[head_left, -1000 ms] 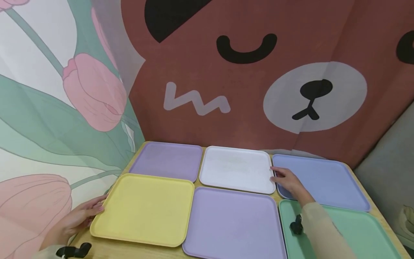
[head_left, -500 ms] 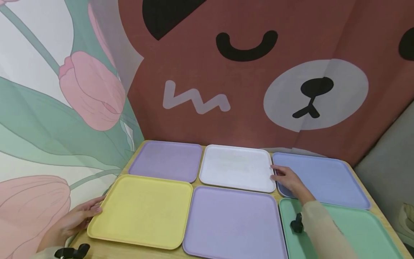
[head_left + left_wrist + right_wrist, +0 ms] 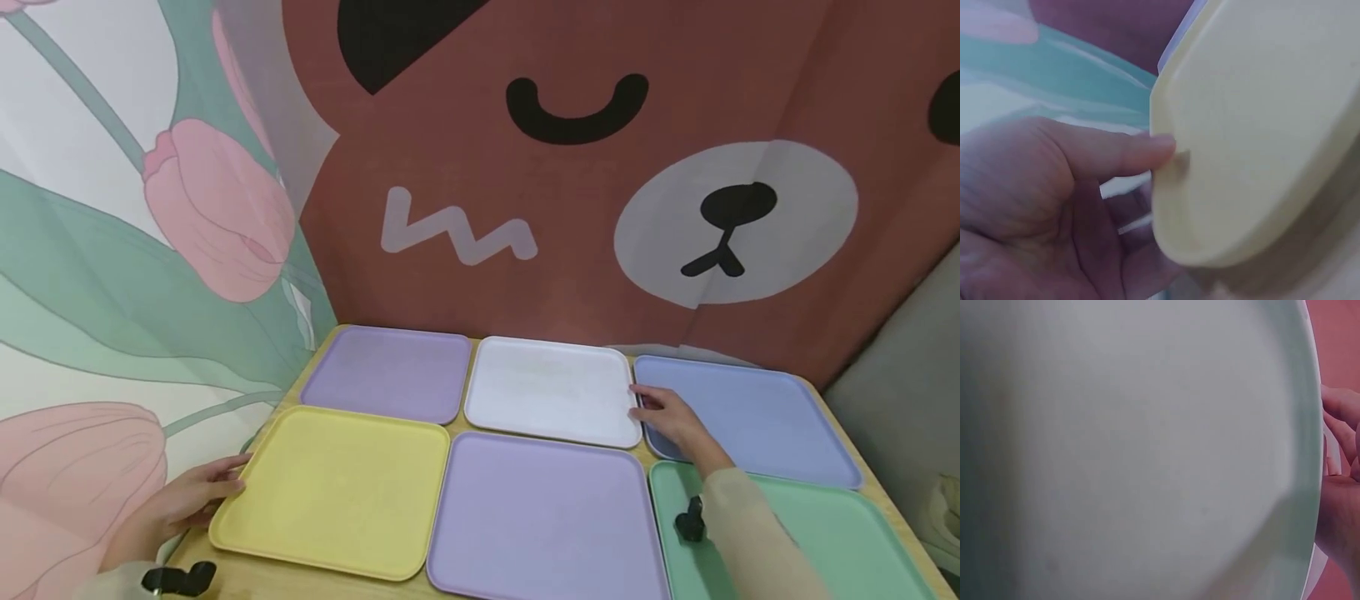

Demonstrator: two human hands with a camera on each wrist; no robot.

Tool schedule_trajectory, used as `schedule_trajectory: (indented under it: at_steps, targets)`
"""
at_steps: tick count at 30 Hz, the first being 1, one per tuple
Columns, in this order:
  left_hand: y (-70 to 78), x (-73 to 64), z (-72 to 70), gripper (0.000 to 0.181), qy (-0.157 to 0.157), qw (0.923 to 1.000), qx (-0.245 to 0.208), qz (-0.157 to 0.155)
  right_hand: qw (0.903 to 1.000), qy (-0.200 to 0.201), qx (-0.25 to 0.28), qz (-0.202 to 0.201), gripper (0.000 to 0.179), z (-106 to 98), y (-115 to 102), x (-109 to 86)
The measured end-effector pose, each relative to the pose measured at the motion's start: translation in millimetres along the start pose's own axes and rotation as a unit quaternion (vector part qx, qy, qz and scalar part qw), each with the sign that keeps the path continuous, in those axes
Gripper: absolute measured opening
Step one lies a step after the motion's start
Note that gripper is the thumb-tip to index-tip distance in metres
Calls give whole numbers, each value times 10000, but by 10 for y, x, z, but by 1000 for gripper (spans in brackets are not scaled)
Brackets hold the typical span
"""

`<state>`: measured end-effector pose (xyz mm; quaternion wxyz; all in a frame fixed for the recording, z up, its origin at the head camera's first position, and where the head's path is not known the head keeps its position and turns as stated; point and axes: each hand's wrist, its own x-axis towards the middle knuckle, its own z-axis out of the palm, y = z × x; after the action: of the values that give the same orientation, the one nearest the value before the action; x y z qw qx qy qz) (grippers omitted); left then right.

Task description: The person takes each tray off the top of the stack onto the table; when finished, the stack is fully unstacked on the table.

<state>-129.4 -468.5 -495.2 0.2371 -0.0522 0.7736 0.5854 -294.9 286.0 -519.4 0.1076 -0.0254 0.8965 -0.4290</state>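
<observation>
In the head view, my left hand (image 3: pixel 180 504) holds the yellow tray (image 3: pixel 333 492) by its left edge. The left wrist view shows the thumb (image 3: pixel 1160 150) over the rim and the other fingers partly hidden behind and below it. My right hand (image 3: pixel 671 421) reaches across the blue tray (image 3: pixel 757 421), thumb and fingertips touching the right rim of the white tray (image 3: pixel 551 392). Under the right forearm lies a green tray (image 3: pixel 832 533), which fills most of the right wrist view.
One purple tray (image 3: pixel 386 375) lies at the back left and another purple tray (image 3: pixel 543 517) at the front middle. All stand close together on a wooden table (image 3: pixel 292 575). A curtain with a bear print (image 3: pixel 570 192) hangs right behind the table.
The yellow tray's near right corner has shifted slightly left and toward me, away from the front purple tray. My right hand and the white tray stay where they were.
</observation>
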Motion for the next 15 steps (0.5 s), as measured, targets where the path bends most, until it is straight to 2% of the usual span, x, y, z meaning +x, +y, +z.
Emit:
schedule_trajectory:
  at_steps: [2,5,7,12,15]
  targets:
    - [80,19,48,72,291,9976,619,-70,10000,12,17,40,61,-7,8,-16]
    - [196,54,111,71,639,9881,1390,-167,10000,54,17,78,62,-20,15,-36]
    - [250,77,141,67,690,9833,1670,-205,9999,97,49,81,61,-22,18,-40]
    - [372,98,190,57,899,9742,2031,-391,9998,145,118,100,58,-13,4,-67]
    - [498,118,239,53,1142,9595,2563,-271,9994,180,230,208,57,-26,-10,-110]
